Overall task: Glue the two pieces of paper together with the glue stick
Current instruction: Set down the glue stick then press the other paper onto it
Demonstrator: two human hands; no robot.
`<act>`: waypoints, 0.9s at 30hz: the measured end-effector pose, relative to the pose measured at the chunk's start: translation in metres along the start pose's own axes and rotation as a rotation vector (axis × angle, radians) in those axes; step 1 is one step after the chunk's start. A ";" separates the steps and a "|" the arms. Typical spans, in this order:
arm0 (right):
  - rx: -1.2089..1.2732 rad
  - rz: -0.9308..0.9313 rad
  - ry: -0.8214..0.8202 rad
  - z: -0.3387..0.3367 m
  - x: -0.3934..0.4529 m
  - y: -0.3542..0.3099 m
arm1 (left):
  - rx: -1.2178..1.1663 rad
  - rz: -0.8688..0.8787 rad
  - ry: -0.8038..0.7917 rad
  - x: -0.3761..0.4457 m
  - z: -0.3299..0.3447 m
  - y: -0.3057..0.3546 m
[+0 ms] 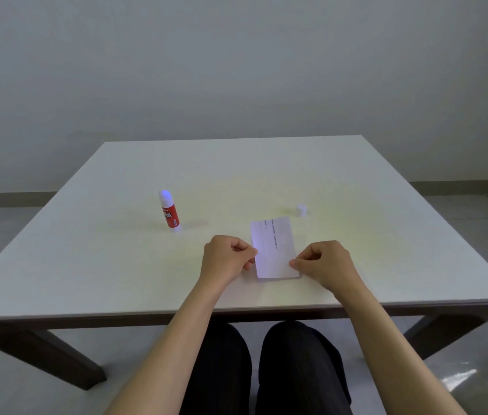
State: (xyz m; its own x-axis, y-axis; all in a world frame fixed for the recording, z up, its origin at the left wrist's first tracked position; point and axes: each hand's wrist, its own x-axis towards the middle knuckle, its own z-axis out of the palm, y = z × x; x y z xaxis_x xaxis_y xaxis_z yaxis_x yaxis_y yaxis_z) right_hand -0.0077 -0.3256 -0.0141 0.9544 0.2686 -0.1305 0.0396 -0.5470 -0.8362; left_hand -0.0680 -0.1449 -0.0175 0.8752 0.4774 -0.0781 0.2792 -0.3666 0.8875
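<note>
On the white worktop (pixel 356 181) the paper (pixel 274 250) lies near the front edge, a little right of centre, long side running away from the person. A line of print runs along its far right part. A second edge peeks out beneath its near end, so another sheet seems to lie under it, though how far the two overlap cannot be told.

The left hand (pixel 226 259) pinches the paper's left edge, fingers (pixel 250 253) curled shut on it. The right hand (pixel 325 263) pinches the paper's right edge near the near corner, fingers likewise closed on it.

The glue stick (pixel 170 211) stands upright and uncapped, well to the left of the paper and farther back. Its white cap (pixel 301 210) sits just beyond the paper's far right corner.
</note>
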 end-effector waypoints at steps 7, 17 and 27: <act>-0.024 -0.018 0.010 0.001 0.002 0.001 | 0.053 0.008 -0.006 0.001 0.000 0.000; -0.009 -0.021 0.017 0.003 0.001 0.001 | 0.079 -0.005 -0.022 0.004 0.001 -0.001; -0.042 -0.041 0.029 0.004 0.000 0.001 | 0.114 0.010 -0.023 0.005 0.001 -0.002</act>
State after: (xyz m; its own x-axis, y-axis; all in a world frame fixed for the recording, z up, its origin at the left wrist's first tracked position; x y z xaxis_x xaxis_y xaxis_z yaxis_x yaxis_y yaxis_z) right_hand -0.0084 -0.3227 -0.0173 0.9599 0.2685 -0.0810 0.0902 -0.5690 -0.8174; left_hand -0.0635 -0.1427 -0.0202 0.8867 0.4553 -0.0806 0.3119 -0.4604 0.8311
